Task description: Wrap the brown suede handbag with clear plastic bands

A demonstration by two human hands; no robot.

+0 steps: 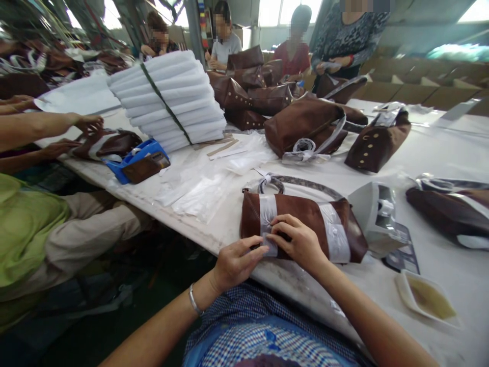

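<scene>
A brown handbag (300,209) lies on its side at the table's front edge, with two pale wrapping strips around its body. My left hand (239,260) is closed at the bag's lower left, fingertips pinching the edge of the left wrapping strip (268,206). From the right, my right hand (298,239) meets it with bent fingers pinched on the same strip, just above the left fingertips. The right wrapping strip (334,232) lies flat and untouched. Behind the body, the bag's wrapped handle (309,182) curves along the tabletop.
A grey tape dispenser (372,214) stands right of the bag, near a shallow dish (428,298). Brown handbags (305,122) are piled behind, beside a tied stack of white padding (168,99). At left, a co-worker's hands (86,125) touch another bag near a blue dispenser (133,160).
</scene>
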